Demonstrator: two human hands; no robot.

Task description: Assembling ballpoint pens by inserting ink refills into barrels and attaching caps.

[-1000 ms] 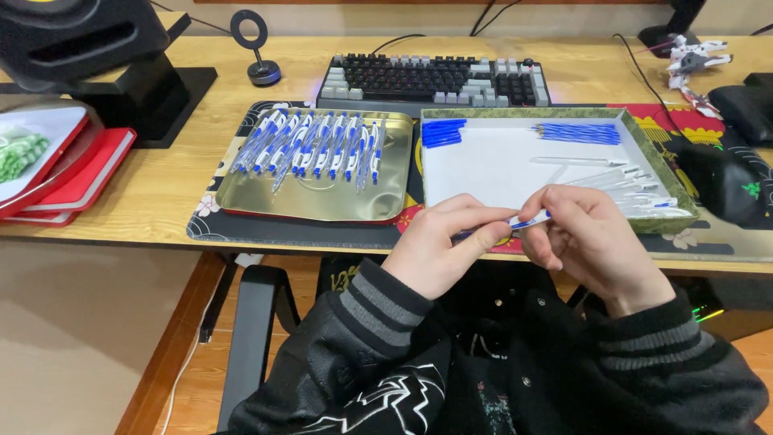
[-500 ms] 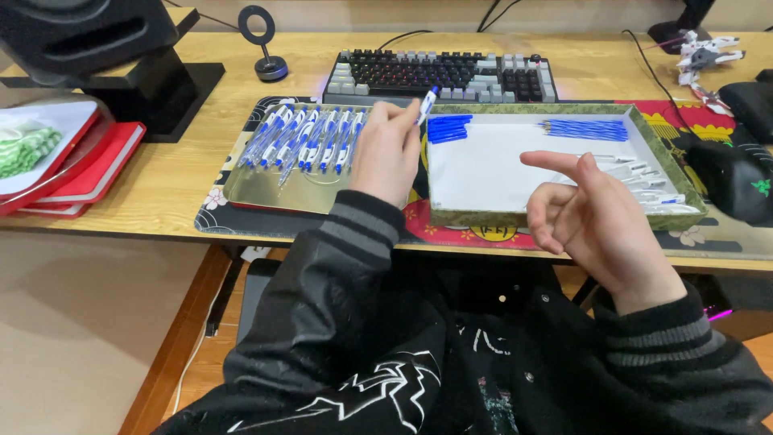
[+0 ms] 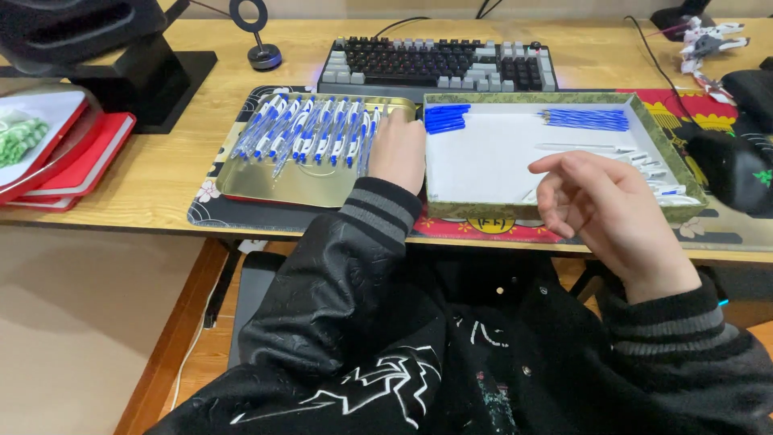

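Blue-white pens (image 3: 310,137) side by side in gold tray (image 3: 306,184)

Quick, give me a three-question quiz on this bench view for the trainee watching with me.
1. True or false: the left hand rests at the right end of the pen row in the gold tray.
2. Where do the blue caps lie in the white box? A) far left corner B) near right corner C) centre
3. What does the right hand hold?

Key: 1 true. 2 A. 3 Nothing; it hovers with fingers loosely curled over the box's near right edge.
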